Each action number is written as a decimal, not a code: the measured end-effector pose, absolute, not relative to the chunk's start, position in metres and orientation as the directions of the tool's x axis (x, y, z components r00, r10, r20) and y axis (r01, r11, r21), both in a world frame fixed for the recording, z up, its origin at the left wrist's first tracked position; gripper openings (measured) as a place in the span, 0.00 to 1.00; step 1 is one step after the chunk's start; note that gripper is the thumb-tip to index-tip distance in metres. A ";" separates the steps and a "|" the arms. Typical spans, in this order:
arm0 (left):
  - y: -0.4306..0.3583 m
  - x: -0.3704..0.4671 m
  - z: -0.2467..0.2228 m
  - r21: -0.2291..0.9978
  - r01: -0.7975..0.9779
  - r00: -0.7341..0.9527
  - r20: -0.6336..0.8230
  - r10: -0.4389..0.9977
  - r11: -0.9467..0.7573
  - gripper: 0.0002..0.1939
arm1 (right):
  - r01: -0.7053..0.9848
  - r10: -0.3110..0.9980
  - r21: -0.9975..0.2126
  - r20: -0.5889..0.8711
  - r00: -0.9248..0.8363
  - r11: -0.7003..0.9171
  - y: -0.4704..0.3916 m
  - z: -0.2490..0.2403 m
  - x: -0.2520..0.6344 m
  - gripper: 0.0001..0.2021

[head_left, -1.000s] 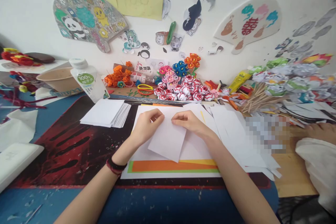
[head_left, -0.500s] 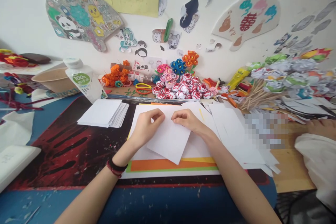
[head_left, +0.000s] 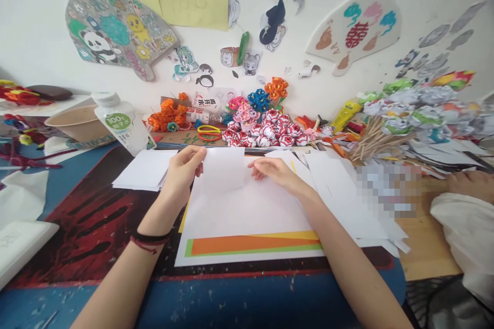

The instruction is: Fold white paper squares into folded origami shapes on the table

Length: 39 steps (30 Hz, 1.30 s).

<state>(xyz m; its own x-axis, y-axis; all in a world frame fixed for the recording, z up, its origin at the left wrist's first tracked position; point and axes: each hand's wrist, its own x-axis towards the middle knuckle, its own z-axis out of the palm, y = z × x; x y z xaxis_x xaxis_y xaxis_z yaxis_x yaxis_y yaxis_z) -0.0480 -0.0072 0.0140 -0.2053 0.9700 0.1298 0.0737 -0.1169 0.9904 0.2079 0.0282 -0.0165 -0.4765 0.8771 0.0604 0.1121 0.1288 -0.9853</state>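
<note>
A square of white paper (head_left: pixel 224 168) stands raised over the larger white sheets, pinched at its left edge between the thumb and fingers of my left hand (head_left: pixel 184 167). My right hand (head_left: pixel 272 172) is just right of the square, its fingers loosely bent and apart, with nothing in them. A small gap seems to separate it from the paper's edge. Beneath both hands lie large white sheets (head_left: pixel 247 216), with an orange sheet (head_left: pixel 239 244) showing along the front. Left of my left hand is a stack of white paper squares (head_left: pixel 141 169), its right side partly hidden by that hand.
A white bottle (head_left: pixel 121 123) stands behind the stack. Red and white paper flowers (head_left: pixel 266 133) line the back, and flowers on sticks (head_left: pixel 401 108) lie at right. More white sheets (head_left: pixel 343 195) overlap on the right. Another person's sleeve (head_left: pixel 463 231) shows at the right edge.
My left hand has moved left and up, lifting the paper square from between both hands to an upright position. My right hand has let go of it, fingers loosening.
</note>
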 end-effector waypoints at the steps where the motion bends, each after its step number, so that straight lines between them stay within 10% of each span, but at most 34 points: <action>1: -0.008 -0.045 0.013 0.991 0.057 -0.187 0.129 0.974 -0.120 0.11 | 0.114 0.861 -0.987 0.044 -0.506 0.117 0.026 -0.016 0.205 0.21; 9: -0.009 -0.039 0.005 0.943 0.283 -0.041 0.195 0.980 -0.176 0.11 | 0.031 0.924 -0.997 0.056 -0.378 0.073 0.029 -0.019 0.206 0.16; 25: -0.020 -0.028 0.011 0.169 0.891 0.230 0.633 0.740 -0.422 0.36 | -0.084 0.986 -0.991 0.115 -0.120 0.105 0.034 -0.021 0.212 0.22; 29: -0.023 -0.025 0.011 0.046 0.895 0.328 0.607 0.724 -0.445 0.25 | -0.079 0.984 -0.992 0.108 -0.143 0.097 0.031 -0.017 0.212 0.25; 39: -0.018 -0.031 0.007 0.308 0.810 0.204 0.649 0.732 -0.499 0.09 | -0.020 0.940 -0.997 0.080 -0.332 0.078 0.036 -0.025 0.217 0.26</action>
